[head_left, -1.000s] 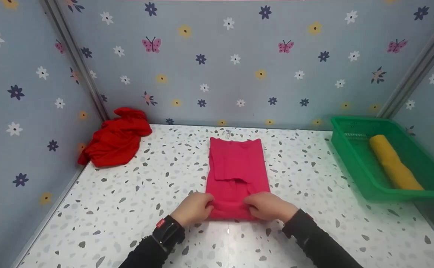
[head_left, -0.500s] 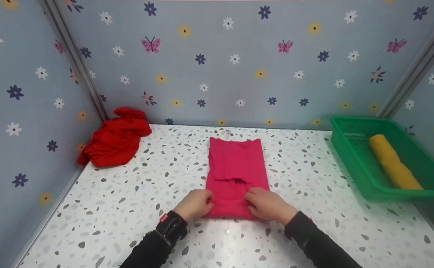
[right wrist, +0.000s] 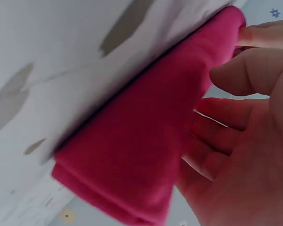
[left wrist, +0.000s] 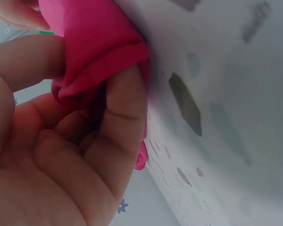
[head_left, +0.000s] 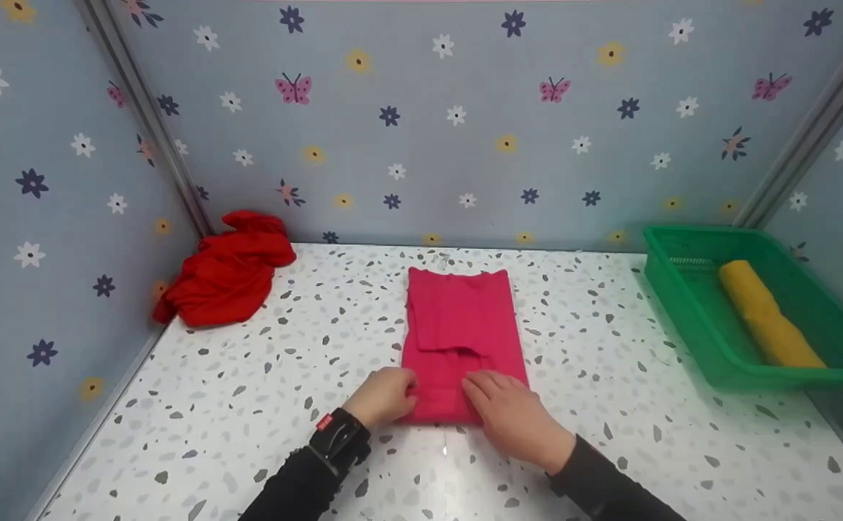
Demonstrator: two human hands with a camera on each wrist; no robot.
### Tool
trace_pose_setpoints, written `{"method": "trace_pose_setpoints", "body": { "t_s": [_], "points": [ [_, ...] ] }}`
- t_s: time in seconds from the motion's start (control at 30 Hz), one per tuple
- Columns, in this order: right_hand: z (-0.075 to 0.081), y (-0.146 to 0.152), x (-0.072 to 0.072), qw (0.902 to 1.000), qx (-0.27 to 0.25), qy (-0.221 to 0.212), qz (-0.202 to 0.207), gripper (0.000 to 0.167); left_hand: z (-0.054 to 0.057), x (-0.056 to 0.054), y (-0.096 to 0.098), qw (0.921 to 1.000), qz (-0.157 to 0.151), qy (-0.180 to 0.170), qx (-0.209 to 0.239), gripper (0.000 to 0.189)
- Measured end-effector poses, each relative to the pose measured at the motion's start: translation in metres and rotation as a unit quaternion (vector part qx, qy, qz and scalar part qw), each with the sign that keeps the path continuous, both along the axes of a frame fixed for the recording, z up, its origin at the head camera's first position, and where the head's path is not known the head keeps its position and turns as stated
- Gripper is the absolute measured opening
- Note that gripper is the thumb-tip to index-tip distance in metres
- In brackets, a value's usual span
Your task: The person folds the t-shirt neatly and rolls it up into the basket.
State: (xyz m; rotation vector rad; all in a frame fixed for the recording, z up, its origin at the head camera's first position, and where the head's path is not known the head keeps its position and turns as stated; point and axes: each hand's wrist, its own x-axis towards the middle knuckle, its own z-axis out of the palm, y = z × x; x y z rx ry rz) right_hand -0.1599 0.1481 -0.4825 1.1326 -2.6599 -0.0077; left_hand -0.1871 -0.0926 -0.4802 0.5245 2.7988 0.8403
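A folded pink garment [head_left: 464, 311] lies flat in the middle of the table, its near end rolled over into a thick band. At that band's left end my left hand [head_left: 383, 396] pinches the cloth; in the left wrist view the thumb is on top and the curled fingers [left wrist: 127, 94] are tucked under the edge. My right hand [head_left: 515, 416] rests on the near right part of the garment. Its fingers [right wrist: 226, 113] are extended along the cloth in the right wrist view, with the thumb apart from them.
A crumpled red cloth [head_left: 229, 278] is heaped in the back left corner. On the right stands a green basket [head_left: 689, 318] with a rolled yellow cloth [head_left: 768, 315] inside. Flower-patterned walls [head_left: 435, 130] enclose the speckled white table [head_left: 305, 347].
My right hand has let go of the near right edge and flattened onto the garment, slightly further left. The left hand keeps its pinch at the left end, nearly in place.
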Motion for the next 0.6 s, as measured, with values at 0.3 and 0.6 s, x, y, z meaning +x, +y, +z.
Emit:
{"method": "trace_pose_setpoints", "body": {
  "t_s": [0.3,0.6],
  "points": [
    [0.004,-0.001,0.019,0.9950,0.094,-0.028,-0.017,0.054,-0.003,-0.001,-0.002,0.9999,0.005,-0.002,0.013,0.012],
    [-0.003,0.001,0.016,0.9878,0.124,-0.084,-0.042,0.056,-0.003,0.005,-0.002,0.9993,0.015,0.015,0.031,0.012]
  ]
}}
